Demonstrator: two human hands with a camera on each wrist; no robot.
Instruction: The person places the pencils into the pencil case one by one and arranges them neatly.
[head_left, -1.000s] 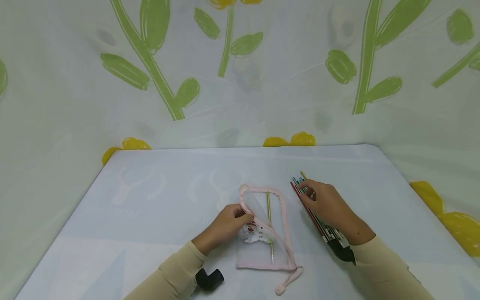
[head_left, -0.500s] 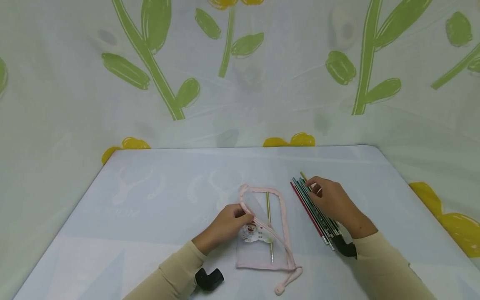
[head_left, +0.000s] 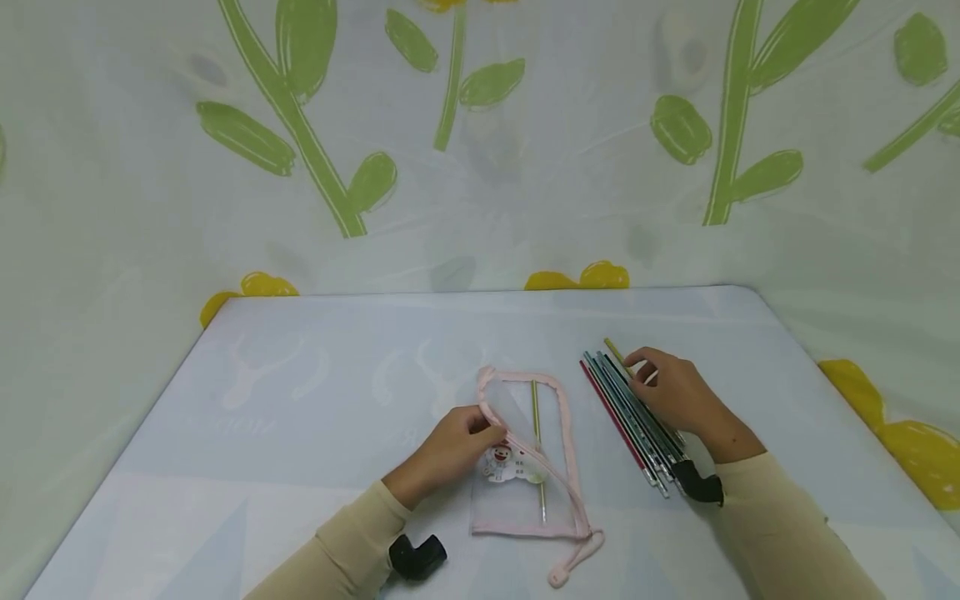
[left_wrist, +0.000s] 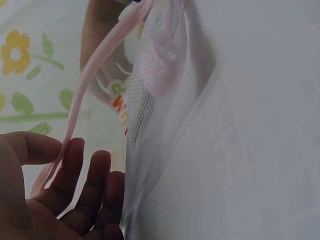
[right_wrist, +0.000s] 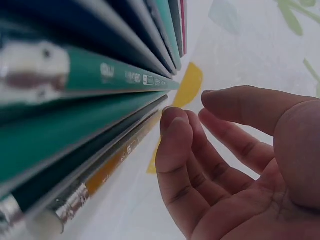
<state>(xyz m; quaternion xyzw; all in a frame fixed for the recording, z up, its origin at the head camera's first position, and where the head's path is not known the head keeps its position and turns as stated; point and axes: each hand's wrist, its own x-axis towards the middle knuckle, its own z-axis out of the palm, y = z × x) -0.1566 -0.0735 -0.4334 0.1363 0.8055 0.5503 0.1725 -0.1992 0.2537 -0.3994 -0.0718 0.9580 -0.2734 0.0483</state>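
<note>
My left hand (head_left: 457, 446) pinches the pink trim of a clear mesh pouch (head_left: 510, 512), lifting its edge; in the left wrist view, thumb and index finger meet on the trim (left_wrist: 82, 87). One gold pencil (head_left: 536, 408) lies in the pouch. To the right, several pencils (head_left: 618, 412), mostly green with a red one at the left, lie side by side on the table. My right hand (head_left: 671, 396) is at their right side, by another gold pencil (head_left: 612, 346). In the right wrist view, its thumb and fingers are apart beside the gold pencil (right_wrist: 112, 165), holding nothing.
The white table (head_left: 337, 367) has a hanging flower-patterned sheet (head_left: 562, 208) behind it. A pink zip-pull cord (head_left: 573, 562) trails from the pouch's lower right corner. Black bent pieces show at the left sleeve (head_left: 417, 558) and right sleeve (head_left: 697, 483).
My right hand has moved right across the pencils, towards the gold one at their right side. More of the pencils shows now. The left hand and pouch have stayed put.
</note>
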